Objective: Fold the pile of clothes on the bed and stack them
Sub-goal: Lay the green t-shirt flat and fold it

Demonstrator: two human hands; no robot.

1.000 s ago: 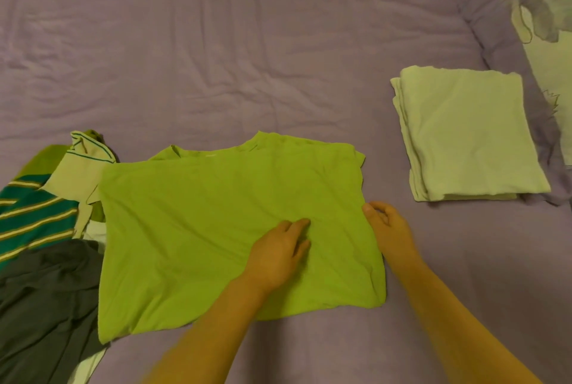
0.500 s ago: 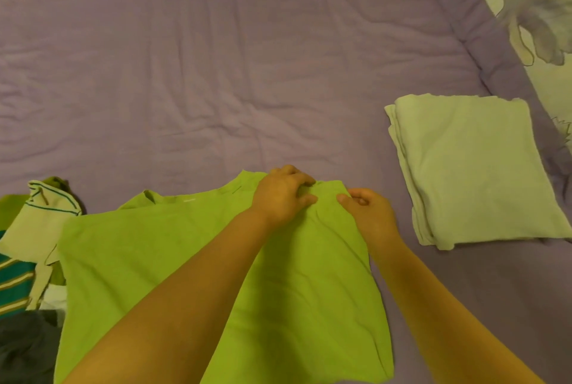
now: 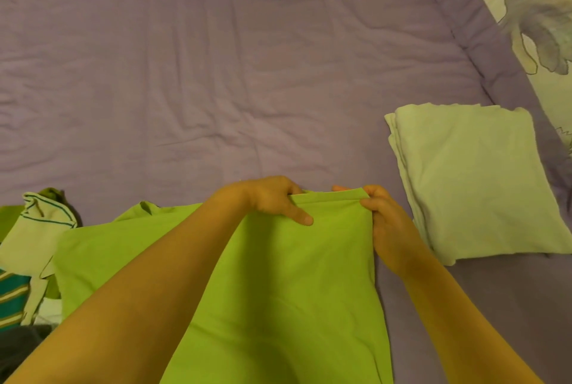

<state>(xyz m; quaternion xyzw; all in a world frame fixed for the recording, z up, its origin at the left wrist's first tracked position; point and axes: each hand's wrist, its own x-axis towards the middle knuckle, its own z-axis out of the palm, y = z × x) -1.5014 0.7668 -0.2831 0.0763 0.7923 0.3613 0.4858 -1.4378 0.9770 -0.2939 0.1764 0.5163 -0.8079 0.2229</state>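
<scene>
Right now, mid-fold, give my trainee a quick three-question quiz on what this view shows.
1. True or false: both hands grip the bright green shirt at its far edge.
2. Which side of that shirt holds the folded pale green garment: A left, B right?
3. What lies under everything?

Key: 1 true, left hand and right hand pinch it. 2 B. 3 the purple bedsheet.

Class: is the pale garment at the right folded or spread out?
Folded: the pale garment lies as a neat rectangle, with layered edges on its left.
</scene>
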